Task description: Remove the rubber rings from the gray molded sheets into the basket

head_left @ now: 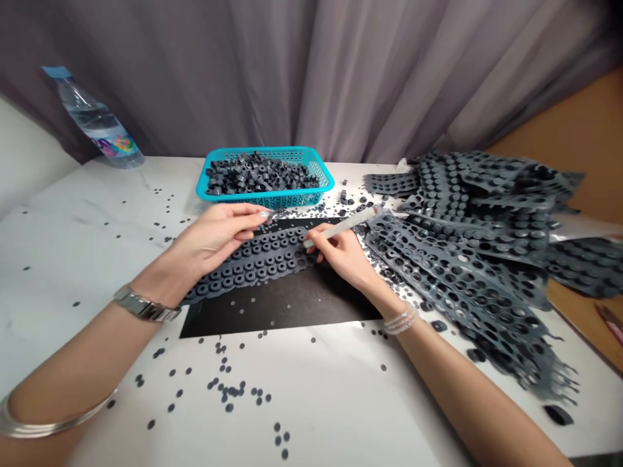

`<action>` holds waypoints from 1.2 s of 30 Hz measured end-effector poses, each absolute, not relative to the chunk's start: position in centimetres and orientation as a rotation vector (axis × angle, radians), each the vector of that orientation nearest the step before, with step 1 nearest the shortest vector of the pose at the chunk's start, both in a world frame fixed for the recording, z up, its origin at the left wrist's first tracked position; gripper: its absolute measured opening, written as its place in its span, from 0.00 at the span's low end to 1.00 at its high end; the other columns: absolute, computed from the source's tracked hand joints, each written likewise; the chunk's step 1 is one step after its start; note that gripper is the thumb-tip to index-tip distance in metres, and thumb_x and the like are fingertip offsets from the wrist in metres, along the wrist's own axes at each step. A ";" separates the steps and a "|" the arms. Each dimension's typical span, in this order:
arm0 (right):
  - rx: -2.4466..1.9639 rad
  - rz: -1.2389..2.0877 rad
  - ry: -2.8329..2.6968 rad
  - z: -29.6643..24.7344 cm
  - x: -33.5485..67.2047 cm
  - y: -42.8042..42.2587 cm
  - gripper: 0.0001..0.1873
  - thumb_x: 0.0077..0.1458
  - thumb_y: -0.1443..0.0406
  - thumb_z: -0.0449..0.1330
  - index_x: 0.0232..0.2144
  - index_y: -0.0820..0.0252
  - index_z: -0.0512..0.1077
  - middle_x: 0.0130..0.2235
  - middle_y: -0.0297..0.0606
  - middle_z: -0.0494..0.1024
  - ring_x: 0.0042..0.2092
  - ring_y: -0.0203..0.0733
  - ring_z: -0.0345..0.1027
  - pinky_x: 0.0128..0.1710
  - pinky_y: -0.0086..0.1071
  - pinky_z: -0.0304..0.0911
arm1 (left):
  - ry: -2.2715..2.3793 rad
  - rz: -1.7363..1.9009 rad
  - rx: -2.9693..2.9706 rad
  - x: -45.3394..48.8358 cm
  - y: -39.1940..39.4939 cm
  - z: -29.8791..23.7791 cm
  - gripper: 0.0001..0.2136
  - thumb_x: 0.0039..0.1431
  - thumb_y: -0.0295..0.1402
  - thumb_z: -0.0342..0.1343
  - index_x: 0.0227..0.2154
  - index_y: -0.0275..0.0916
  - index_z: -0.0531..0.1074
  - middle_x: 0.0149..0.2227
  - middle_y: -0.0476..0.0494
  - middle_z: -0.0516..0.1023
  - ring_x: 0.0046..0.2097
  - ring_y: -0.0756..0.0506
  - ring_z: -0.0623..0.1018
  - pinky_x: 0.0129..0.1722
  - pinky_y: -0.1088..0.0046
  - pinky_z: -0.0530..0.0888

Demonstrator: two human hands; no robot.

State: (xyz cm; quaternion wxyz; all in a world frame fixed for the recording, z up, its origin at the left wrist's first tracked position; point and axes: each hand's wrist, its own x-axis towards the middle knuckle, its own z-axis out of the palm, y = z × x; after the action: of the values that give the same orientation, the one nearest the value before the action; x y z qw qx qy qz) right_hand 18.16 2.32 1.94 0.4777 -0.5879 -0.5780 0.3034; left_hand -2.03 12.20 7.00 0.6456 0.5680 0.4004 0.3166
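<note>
- Plastic, blue-capped water bottle (pixel 100 126) stands left of the basket, wearing a colorful label with white characters too blurred to read; no other writing can be made out.
- Small dark discs (pixel 229 408) litter the white bench (pixel 48 272), left of and in front of the basket.
- Left hand (pixel 214 240), just in front of the basket, narrows to a pinch on what appears to be a small dark piece (pixel 271 213).
- Gray strip (pixel 248 264), the item being worked, lies in front of the basket over a black sheet (pixel 272 316). Rows of ring-shaped parts fill most of it; holes near its right end look emptied, suggesting much of this strip is left.
- Turquoise basket (pixel 233 197) holds a broad pile of loose rings (pixel 257 174), apparently the finished share.
- Right hand (pixel 343 253), in front of the basket and toward its right, grips a pale, pen-like stick (pixel 343 225), with fingertips at the strip's right end.
- Perforated strips (pixel 457 285), right of the basket, show mostly open holes and seem done; the heap of strips (pixel 442 185) behind them looks studded with parts, though whether they await work cannot be told.
</note>
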 end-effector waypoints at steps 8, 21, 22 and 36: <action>-1.338 0.731 -1.039 2.1 19.6 1.7 0.16 0.54 0.54 0.59 0.28 0.62 0.73 0.27 0.36 0.74 0.26 0.34 0.67 0.24 0.27 0.64 | 0.622 0.462 0.766 -0.8 11.3 5.3 0.02 0.56 0.23 0.59 0.30 0.30 0.76 0.33 0.43 0.70 0.28 0.57 0.66 0.21 0.86 0.63; -1.383 0.768 -1.046 1.7 19.4 1.6 0.16 0.54 0.55 0.59 0.27 0.63 0.72 0.24 0.35 0.74 0.23 0.33 0.66 0.25 0.28 0.63 | 0.670 0.507 0.518 0.2 9.1 7.7 0.11 0.65 0.30 0.51 0.30 0.29 0.72 0.30 0.43 0.70 0.25 0.57 0.65 0.19 0.85 0.62; -1.383 0.770 -1.048 1.6 19.4 1.6 0.16 0.54 0.55 0.59 0.27 0.63 0.72 0.24 0.35 0.74 0.23 0.33 0.66 0.25 0.28 0.63 | 0.680 0.515 0.510 0.2 8.9 7.7 0.10 0.65 0.30 0.51 0.30 0.29 0.72 0.30 0.43 0.71 0.25 0.57 0.65 0.19 0.85 0.62; -1.411 0.783 -1.117 1.2 19.1 1.7 0.20 0.55 0.51 0.58 0.29 0.63 0.73 0.25 0.36 0.75 0.25 0.35 0.67 0.26 0.29 0.64 | 0.925 1.279 1.439 2.9 20.4 11.4 0.05 0.56 0.28 0.58 0.35 0.35 0.74 0.44 0.37 0.76 0.48 0.45 0.73 0.47 0.71 0.68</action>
State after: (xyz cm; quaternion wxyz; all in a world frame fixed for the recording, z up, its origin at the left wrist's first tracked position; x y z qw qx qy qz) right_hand 19.08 1.70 1.21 0.5561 -0.5977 -0.4730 0.3315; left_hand 2.94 20.37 11.39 0.4820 0.5904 0.3794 0.5246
